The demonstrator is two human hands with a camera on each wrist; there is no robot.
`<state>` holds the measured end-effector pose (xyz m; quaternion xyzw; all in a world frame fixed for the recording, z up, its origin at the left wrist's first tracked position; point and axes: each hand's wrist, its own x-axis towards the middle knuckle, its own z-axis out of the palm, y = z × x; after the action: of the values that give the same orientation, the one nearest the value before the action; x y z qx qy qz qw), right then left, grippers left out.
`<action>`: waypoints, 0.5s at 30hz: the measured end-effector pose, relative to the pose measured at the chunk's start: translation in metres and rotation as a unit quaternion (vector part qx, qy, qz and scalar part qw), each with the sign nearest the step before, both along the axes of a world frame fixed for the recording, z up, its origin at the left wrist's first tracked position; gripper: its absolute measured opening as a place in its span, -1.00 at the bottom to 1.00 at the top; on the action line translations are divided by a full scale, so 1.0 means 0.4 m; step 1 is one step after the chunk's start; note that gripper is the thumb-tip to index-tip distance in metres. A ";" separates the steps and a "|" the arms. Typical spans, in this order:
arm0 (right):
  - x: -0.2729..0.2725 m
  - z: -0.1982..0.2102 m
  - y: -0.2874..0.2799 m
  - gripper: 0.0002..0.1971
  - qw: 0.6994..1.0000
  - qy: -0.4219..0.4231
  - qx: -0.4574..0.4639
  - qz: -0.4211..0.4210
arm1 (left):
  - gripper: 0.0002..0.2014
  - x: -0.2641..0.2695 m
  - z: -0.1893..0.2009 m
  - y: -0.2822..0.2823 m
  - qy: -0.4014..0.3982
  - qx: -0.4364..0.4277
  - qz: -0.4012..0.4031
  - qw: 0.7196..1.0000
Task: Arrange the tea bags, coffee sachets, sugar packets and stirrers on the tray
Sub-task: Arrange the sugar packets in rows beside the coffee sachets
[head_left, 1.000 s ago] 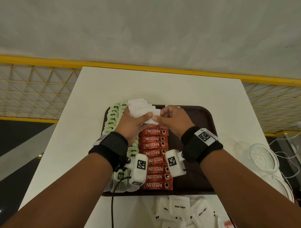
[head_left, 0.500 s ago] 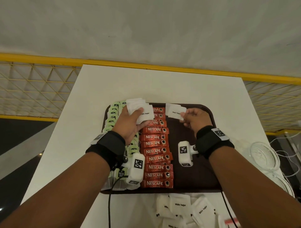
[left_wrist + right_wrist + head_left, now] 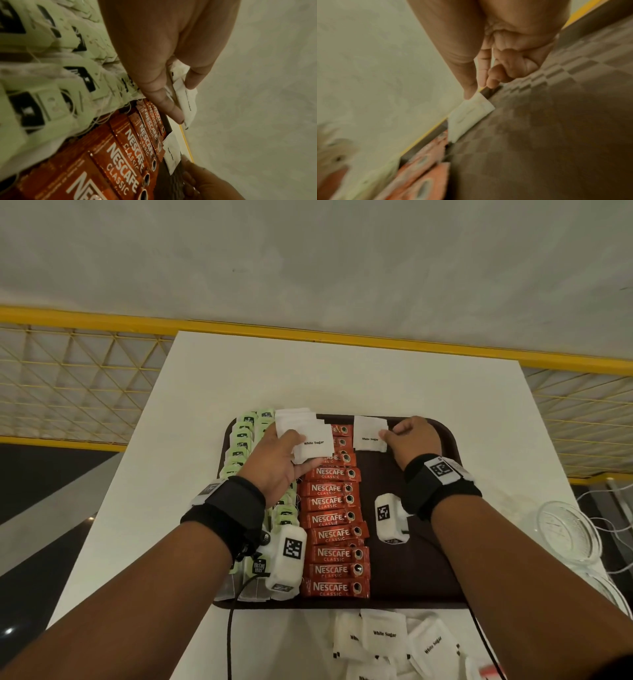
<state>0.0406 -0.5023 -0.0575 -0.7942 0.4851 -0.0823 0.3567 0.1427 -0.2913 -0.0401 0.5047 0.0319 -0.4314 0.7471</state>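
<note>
A dark brown tray (image 3: 442,559) carries a column of pale green tea bags (image 3: 241,440) on its left and a column of red Nescafe sachets (image 3: 334,518) beside them. My left hand (image 3: 286,460) grips a fanned stack of white sugar packets (image 3: 305,433) above the far sachets; the left wrist view shows thumb and fingers clamped on the stack (image 3: 186,102). My right hand (image 3: 411,436) pinches one white sugar packet (image 3: 370,433) that lies at the tray's far edge, right of the sachets. In the right wrist view its fingertips hold that packet's (image 3: 469,119) corner. No stirrers show.
A heap of loose white sugar packets (image 3: 387,642) lies on the white table (image 3: 342,378) in front of the tray. Clear glass dishes (image 3: 568,532) stand at the table's right edge with thin cables. A yellow railing (image 3: 308,332) runs behind the table.
My hands were together on the stack; the right hand has pulled one packet off, carried it right and lowered it to the tray's far edge. The left hand keeps the stack.
</note>
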 end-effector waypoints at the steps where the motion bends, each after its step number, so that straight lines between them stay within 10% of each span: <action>1: -0.001 0.019 0.017 -0.74 1.000 -0.019 -0.007 0.018 | -0.68 -0.001 0.000 -0.002 -0.007 0.001 -0.001 1.000; 7: 0.002 0.106 0.133 -0.73 0.957 -0.089 0.188 0.205 | -0.52 -0.011 -0.003 -0.022 -0.045 0.011 -0.008 0.999; 15: -0.048 0.052 0.058 -0.80 0.967 -0.144 0.204 0.051 | -0.52 -0.005 0.003 -0.013 -0.032 -0.010 0.005 0.999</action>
<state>0.0216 -0.4789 -0.0367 -0.7080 0.3939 -0.0769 0.5811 0.1408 -0.2966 -0.0388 0.5107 0.0059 -0.4118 0.7547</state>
